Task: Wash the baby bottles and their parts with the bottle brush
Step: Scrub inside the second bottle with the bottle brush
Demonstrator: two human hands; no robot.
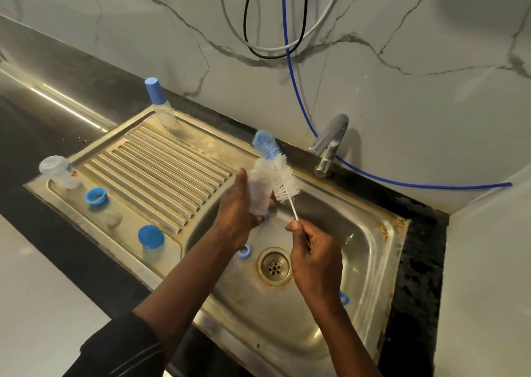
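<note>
Over the far left of the sink [373,233] basin, the left hand [234,215] grasps a clear baby bottle [258,189], while the right hand [316,256] pinches the thin handle of the bottle brush [284,182], its white bristles lying against the bottle's right side.

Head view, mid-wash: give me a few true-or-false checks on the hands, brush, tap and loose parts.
1. The left hand holds a clear bottle. True.
2. The right hand grips the brush by its bristles. False: it pinches the thin handle.
3. Water is running from the tap. False: no stream shows.
4. A capped bottle stands at the back of the drainboard. True.
5. A blue ring lies in the sink near the drain. True.
</note>
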